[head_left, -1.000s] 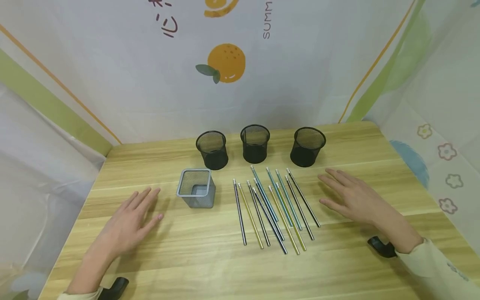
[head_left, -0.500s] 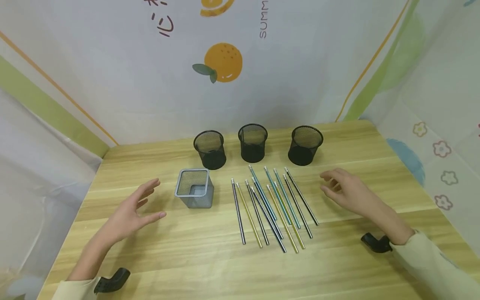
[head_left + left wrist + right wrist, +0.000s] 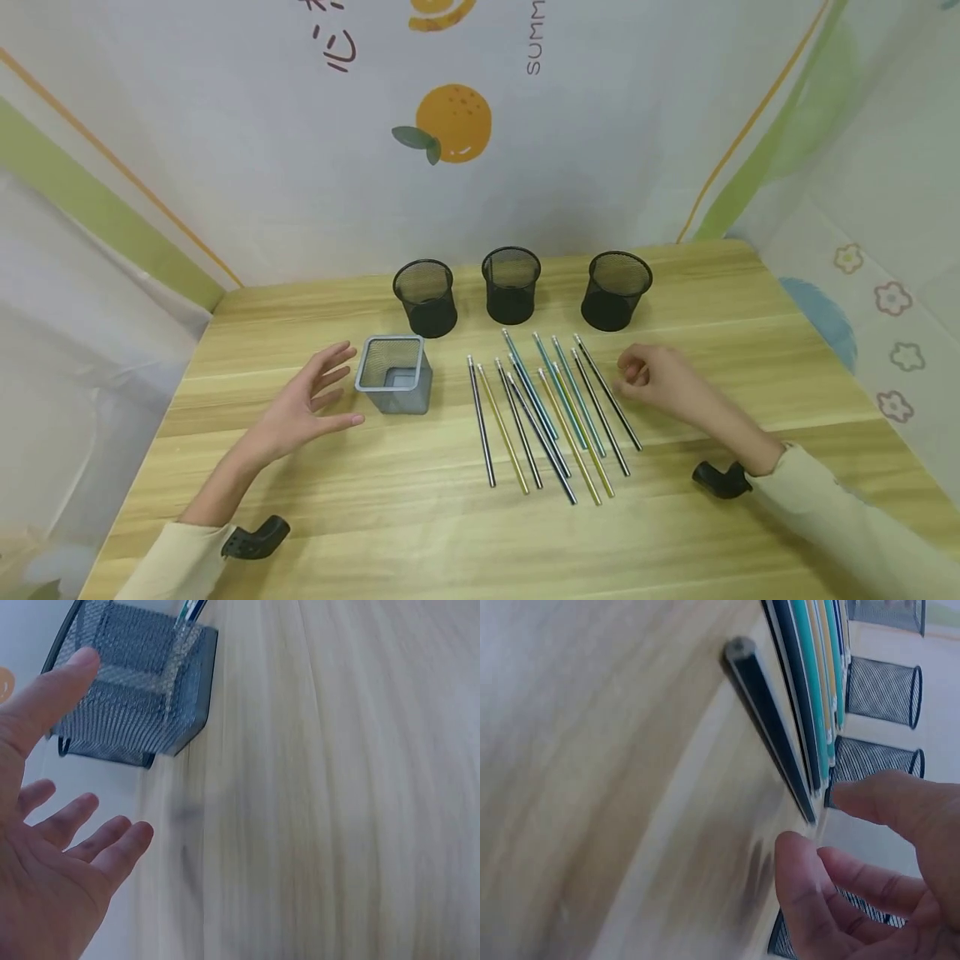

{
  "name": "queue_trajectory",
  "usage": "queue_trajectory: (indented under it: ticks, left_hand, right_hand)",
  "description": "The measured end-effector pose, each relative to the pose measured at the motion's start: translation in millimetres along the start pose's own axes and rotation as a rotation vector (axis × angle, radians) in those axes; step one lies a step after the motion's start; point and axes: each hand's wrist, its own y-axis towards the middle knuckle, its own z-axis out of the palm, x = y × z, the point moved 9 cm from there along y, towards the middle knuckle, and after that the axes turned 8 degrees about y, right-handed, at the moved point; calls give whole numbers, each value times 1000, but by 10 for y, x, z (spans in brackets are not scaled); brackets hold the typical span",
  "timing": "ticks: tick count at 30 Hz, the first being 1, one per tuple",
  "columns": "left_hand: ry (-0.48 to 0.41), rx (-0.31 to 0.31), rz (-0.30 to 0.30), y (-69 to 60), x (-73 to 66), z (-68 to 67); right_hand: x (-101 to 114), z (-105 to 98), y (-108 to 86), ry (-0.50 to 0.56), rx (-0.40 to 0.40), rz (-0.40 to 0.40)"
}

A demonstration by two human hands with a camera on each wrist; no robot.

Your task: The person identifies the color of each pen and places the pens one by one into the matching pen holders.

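Wood table (image 3: 375,533): pencils (image 3: 560,417) outside 4 mesh cups (image 3: 511,307).

Pencils (image 3: 570,438) near 3 black cups (image 3: 511,305)

L sleeve (image 3: 176,560): plain pale cream, long, ends at wrist; left of grey cup (image 3: 408,402), nearer camera. Blk tube (image 3: 257,539) at its cuff, short, bent approx. like elbow. R sleeve (image 3: 840,525), right of cup: same cream, w/ matching blk bent piece (image 3: 722,480) at cuff.
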Motion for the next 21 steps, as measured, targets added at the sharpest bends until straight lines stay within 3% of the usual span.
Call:
queue_trajectory:
  ticks: [10,21]
  left_hand:
    - [-65,-11,-58,146,26,130]
    - [-129,-27,-57,242,-5,240]
  right_hand:
    - [72,75,-16,-32,-11,4]
    - [55,168,32,-78,19,29]
